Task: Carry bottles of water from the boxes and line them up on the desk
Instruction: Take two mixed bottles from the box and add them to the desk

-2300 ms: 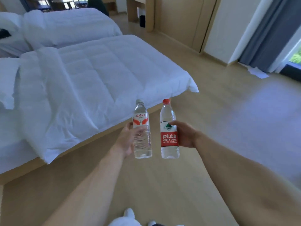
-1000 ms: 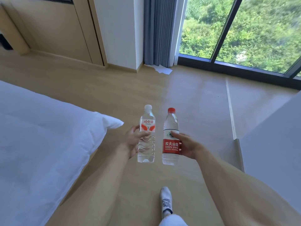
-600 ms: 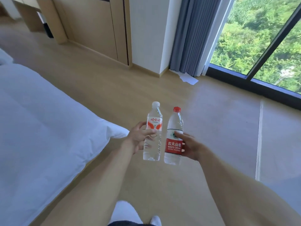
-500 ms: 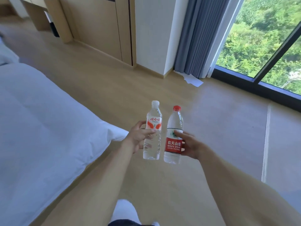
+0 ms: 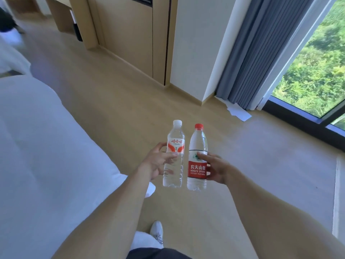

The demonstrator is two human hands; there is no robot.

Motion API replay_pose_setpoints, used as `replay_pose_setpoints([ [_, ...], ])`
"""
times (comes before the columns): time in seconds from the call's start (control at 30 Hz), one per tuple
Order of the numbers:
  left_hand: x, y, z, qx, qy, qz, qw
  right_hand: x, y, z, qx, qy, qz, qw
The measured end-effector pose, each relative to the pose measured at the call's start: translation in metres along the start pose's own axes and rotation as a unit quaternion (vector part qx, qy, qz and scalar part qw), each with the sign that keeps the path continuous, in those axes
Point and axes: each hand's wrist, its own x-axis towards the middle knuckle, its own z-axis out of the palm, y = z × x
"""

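A white-capped water bottle [image 5: 174,156] is gripped upright by the left hand [image 5: 155,162], and a red-capped Nongfu Spring bottle [image 5: 197,159] by the right hand [image 5: 217,170], just beside each other over the wooden floor [image 5: 112,113]; they seem not to touch.

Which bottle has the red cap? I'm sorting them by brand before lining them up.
The bottle in the right hand: the red-capped bottle has a solid red label, while the left hand's white-capped bottle does not.
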Motion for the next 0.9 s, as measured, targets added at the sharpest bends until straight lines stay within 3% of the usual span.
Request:
replay_pose_setpoints([
  [0.4, 0.141, 0.101, -0.049, 0.000, 0.064, 0.003, 0.998, 0.166, -0.125, 0.023, -0.022, -0.051, 0.012, 0.998],
  [0.9, 0.322, 0.214, -0.074, -0.112, 0.175, -0.001, 0.978, 0.391, -0.299, 0.032, -0.110, -0.180, 0.060, 0.976],
])
